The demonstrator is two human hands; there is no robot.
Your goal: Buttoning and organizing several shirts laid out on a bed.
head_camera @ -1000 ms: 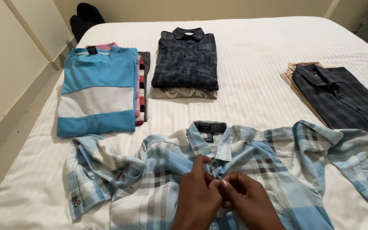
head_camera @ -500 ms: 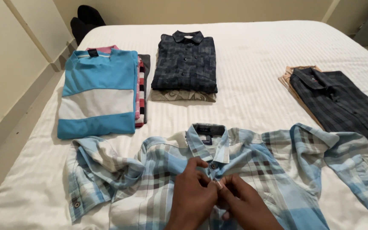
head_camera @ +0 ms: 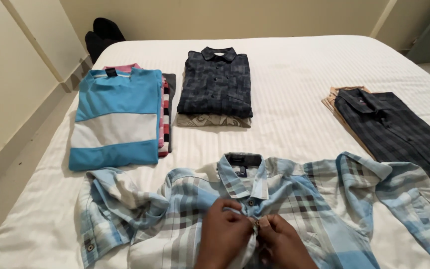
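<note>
A light blue and white plaid button-up shirt [head_camera: 319, 199] lies spread face up at the near edge of the white bed [head_camera: 294, 65], sleeves out to both sides. My left hand [head_camera: 225, 236] and my right hand [head_camera: 282, 241] meet at its front placket just below the collar. Both pinch the fabric around a small button between the fingertips.
A folded blue and white striped top [head_camera: 115, 119] rests on a pink striped pile at the left. A dark patterned shirt [head_camera: 217, 82] lies folded at the back centre, over a beige one. A dark plaid shirt [head_camera: 394, 129] lies at the right. Dark shoes [head_camera: 100, 37] sit beyond the bed.
My hands have stayed at the placket, working the fabric with small finger movements. The view has shifted slightly; the folded piles have not moved.
</note>
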